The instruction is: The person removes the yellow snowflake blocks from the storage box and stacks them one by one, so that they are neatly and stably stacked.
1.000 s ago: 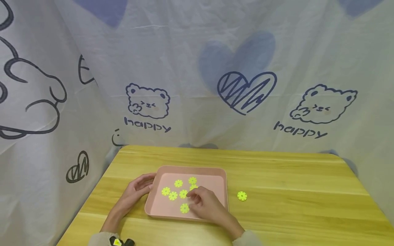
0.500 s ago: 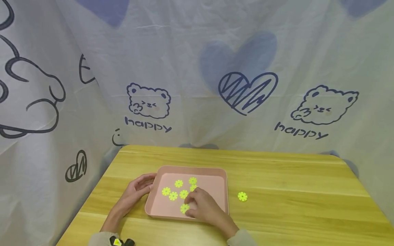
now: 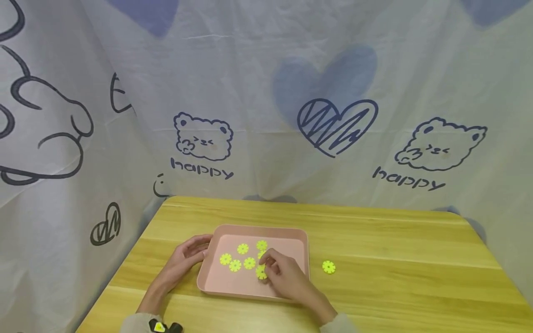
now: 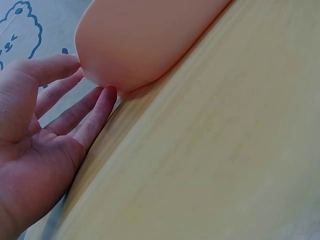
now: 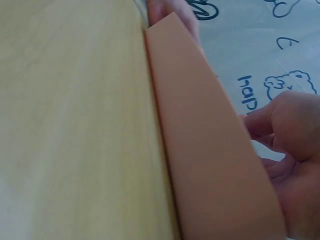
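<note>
A pink tray (image 3: 233,295) holds several yellow-green notched plastic discs, like snowflake building pieces, such as one disc (image 3: 226,259) at the left. My right hand (image 3: 287,277) is over the tray and pinches one notched disc (image 3: 261,273), slightly above the tray floor with a shadow under it. In the right wrist view, the tray's wall hides my fingertips. My left hand (image 3: 187,256) rests at the tray's left side. In the left wrist view, its loosely bent fingers (image 4: 95,117) touch the outside of the tray's corner.
Another notched disc (image 3: 328,267) lies on the wooden table (image 3: 395,277), right of the tray. A printed white curtain (image 3: 258,175) hangs behind the table and along its left side. A black wristband device (image 3: 165,326) is at my left sleeve.
My right hand reached down to the disc nearest the tray's front, took it between its fingers and raised it slightly, up and to the right. The left hand stayed at the tray.
</note>
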Available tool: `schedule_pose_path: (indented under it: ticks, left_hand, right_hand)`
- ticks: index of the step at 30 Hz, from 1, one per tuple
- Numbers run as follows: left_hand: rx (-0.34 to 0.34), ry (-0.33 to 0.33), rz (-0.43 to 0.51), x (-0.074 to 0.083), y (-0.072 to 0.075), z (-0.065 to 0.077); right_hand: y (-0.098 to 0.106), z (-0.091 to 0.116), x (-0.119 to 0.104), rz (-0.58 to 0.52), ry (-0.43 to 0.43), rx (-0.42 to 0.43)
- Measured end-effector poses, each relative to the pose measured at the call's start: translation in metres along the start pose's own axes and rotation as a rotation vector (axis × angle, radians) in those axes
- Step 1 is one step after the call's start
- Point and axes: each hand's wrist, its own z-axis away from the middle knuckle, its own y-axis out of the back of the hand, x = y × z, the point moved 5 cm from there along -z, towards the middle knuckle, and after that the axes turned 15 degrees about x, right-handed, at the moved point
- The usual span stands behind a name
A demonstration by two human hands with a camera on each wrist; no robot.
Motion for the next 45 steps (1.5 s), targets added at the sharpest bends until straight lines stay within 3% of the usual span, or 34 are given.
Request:
schedule_pose_path:
  ticks: [6, 12, 19, 28, 45]
  left_hand:
    - [0.006, 0.006, -0.012, -0.001, 0.001, 0.0]
    - [0.008, 0.006, -0.015, -0.001, 0.001, 0.0]
    - [0.012, 0.009, -0.016, 0.0, 0.001, 0.0]
    - [0.006, 0.014, -0.009, 0.002, 0.0, 0.001]
    - [0.001, 0.009, -0.014, 0.002, 0.0, 0.001]
  right_hand:
    - [0.015, 0.003, -0.003, -0.165, -0.142, 0.046]
    - [0.032, 0.007, -0.008, -0.282, -0.162, 0.088]
    - [0.049, 0.011, -0.01, -0.197, -0.087, 0.164]
    - [0.067, 0.017, -0.006, -0.238, -0.156, 0.188]
    - [0.1, 0.03, 0.002, -0.22, -0.1, 0.198]
